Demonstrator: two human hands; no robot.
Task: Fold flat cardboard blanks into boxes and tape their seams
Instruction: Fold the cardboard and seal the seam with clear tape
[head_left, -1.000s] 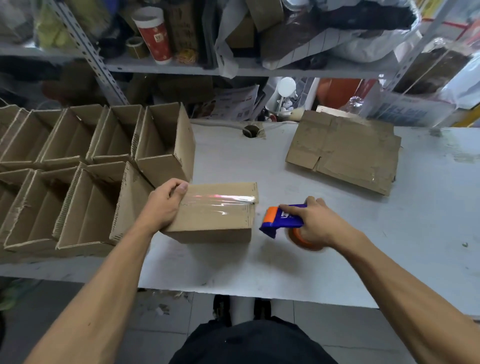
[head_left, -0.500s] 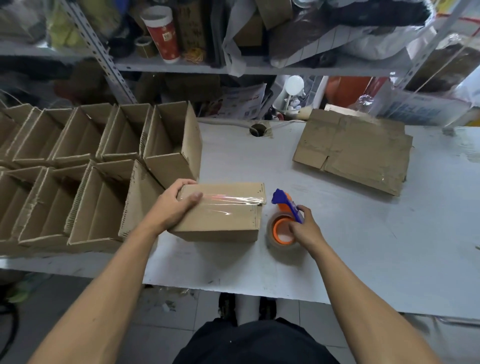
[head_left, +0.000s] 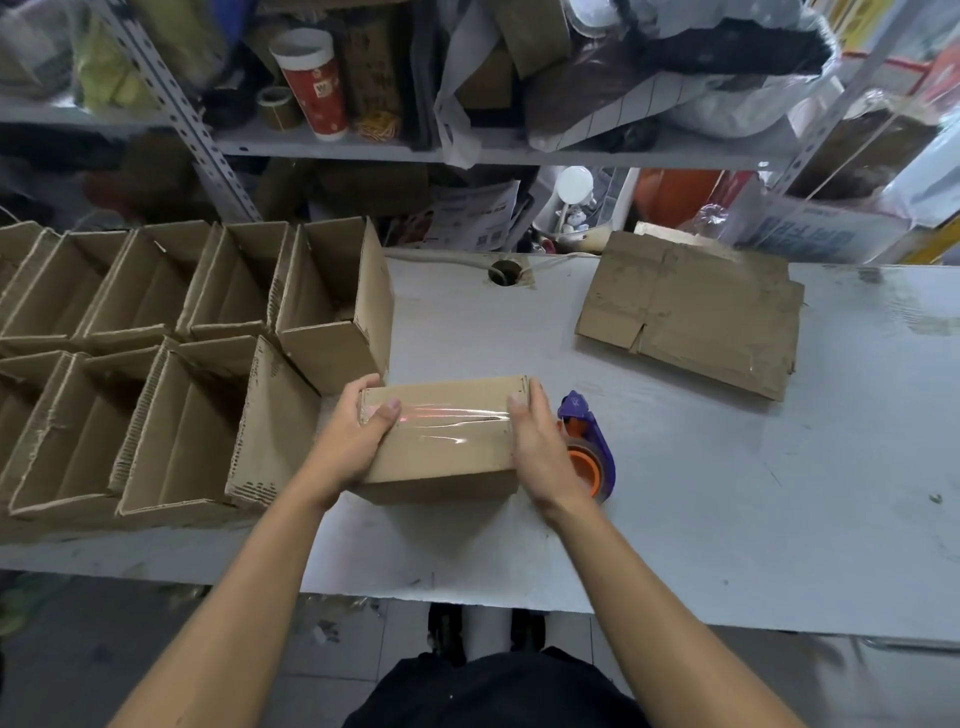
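The taped box (head_left: 441, 441) is gripped at both ends, left hand (head_left: 358, 441) and right hand (head_left: 535, 447) curled round it, probably for lifting. The dispenser (head_left: 589, 447) is parked just beside, on the table (head_left: 727, 493), within reach

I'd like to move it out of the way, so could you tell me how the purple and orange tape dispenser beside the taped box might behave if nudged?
The purple and orange tape dispenser stands on its round roll, so it may well roll or tip. It looks like light plastic, likely sliding easily on the smooth white table. The right hand partly hides it.
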